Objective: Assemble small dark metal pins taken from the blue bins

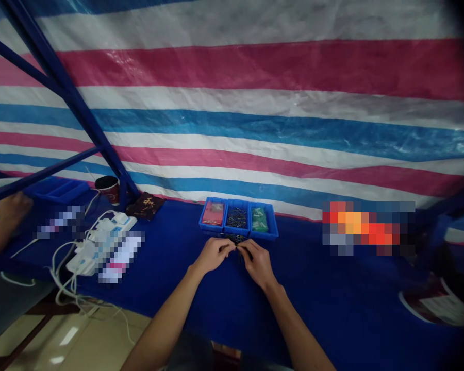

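My left hand and my right hand meet at the fingertips above the blue tablecloth. Both pinch a few thin dark pins, too small to identify exactly. Just behind my hands, a loose heap of similar pins lies against a blue three-compartment tray. The tray's left compartment holds a red packet, the middle one dark pins, and the right one a green packet.
A co-worker's hand rests at far left near an empty-looking blue tray. A white power strip with tangled cables, a paper cup and a dark pouch stand left. A blurred object lies right.
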Tool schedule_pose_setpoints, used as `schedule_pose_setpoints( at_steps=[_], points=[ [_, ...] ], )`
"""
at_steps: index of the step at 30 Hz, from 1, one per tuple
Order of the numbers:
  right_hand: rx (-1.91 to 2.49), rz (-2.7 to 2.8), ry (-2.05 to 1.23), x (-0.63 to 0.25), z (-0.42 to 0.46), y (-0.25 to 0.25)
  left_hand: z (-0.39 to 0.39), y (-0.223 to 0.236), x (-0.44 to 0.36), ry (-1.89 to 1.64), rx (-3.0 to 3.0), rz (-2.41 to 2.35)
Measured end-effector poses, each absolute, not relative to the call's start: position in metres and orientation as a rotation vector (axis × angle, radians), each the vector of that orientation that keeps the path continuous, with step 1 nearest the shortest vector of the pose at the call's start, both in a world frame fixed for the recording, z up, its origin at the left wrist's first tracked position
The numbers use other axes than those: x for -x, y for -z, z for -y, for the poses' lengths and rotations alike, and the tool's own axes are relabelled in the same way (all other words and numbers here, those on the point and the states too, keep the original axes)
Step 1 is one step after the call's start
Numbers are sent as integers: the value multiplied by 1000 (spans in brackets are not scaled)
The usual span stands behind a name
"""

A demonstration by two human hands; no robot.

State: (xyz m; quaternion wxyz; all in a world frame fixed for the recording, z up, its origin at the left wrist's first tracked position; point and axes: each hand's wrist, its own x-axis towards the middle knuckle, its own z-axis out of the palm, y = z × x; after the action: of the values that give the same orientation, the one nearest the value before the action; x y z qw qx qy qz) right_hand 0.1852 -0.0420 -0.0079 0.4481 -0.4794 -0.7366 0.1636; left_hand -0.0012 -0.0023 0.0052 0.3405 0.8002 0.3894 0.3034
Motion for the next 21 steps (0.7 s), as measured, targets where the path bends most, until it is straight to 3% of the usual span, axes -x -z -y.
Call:
schedule_pose_setpoints(
  at_steps=[14,21],
  points=[
    [1300,1861,-348,-188,42,8,2,-5,1,-823,-2064,-994],
    [1257,1630,-318,-190,44,-2,-3,2,4,-1003,-1934,-1130]
  ],
)
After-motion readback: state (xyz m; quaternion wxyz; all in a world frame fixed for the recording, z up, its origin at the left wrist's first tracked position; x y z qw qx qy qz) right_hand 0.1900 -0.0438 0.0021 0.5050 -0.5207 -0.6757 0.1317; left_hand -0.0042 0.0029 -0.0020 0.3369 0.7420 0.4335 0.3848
